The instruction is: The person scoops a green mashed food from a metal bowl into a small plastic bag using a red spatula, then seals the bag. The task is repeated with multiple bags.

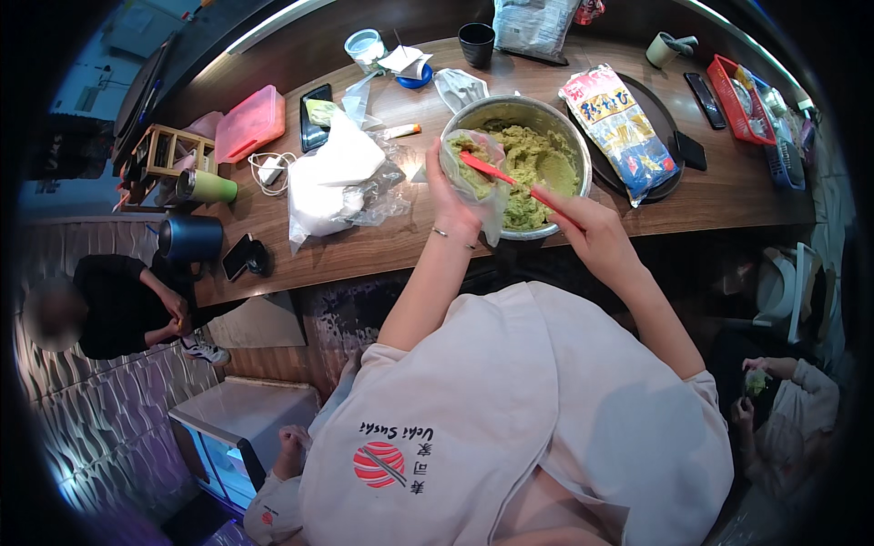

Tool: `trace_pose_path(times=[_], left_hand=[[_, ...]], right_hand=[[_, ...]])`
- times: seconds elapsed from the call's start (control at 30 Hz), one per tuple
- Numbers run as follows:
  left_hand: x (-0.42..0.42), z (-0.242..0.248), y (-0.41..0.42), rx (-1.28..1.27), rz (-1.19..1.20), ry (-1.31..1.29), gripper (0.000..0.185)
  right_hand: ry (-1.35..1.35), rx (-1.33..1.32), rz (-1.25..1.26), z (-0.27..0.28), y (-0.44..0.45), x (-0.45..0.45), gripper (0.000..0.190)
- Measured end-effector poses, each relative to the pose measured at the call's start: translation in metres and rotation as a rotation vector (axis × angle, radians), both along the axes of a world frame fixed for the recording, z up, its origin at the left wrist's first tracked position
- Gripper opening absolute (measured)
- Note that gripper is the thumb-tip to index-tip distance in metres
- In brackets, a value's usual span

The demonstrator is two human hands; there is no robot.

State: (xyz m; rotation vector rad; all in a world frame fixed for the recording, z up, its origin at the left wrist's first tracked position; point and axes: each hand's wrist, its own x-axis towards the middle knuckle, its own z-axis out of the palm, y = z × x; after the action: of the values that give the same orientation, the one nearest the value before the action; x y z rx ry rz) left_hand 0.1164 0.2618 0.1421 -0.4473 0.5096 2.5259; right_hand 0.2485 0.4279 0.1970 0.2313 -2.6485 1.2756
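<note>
A steel mixing bowl [584, 160] full of thick green paste [539, 153] stands at the table's front edge. Over the bowl's left side, my left hand [454, 201] holds a translucent plastic bag [495, 205] with its mouth spread and green paste inside. My right hand [590, 232] grips the handle of a red spatula [486, 167], whose blade lies at the paste in the bag's mouth. The fingers of my left hand are partly hidden behind the bag.
On the right, a printed powder packet [618, 133] lies on a round dark tray [672, 153]. White plastic bags [341, 164] lie left of the bowl. A black cup [476, 44] stands behind it. A person in black [116, 307] sits at left; other people are nearby.
</note>
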Motion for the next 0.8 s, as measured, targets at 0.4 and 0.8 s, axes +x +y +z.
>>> trace_pose_path(times=[0.4,0.8], left_hand=[[-0.029,-0.044,-0.045,0.129,0.155,0.133,0.05],[-0.04,-0.046,-0.081,-0.152,0.33,0.051,0.054]], right_hand=[[-0.2,-0.012,-0.238,0.053,0.03,-0.004,0.022],[-0.159,0.272,-0.195,-0.101,0.068,0.036,0.01]])
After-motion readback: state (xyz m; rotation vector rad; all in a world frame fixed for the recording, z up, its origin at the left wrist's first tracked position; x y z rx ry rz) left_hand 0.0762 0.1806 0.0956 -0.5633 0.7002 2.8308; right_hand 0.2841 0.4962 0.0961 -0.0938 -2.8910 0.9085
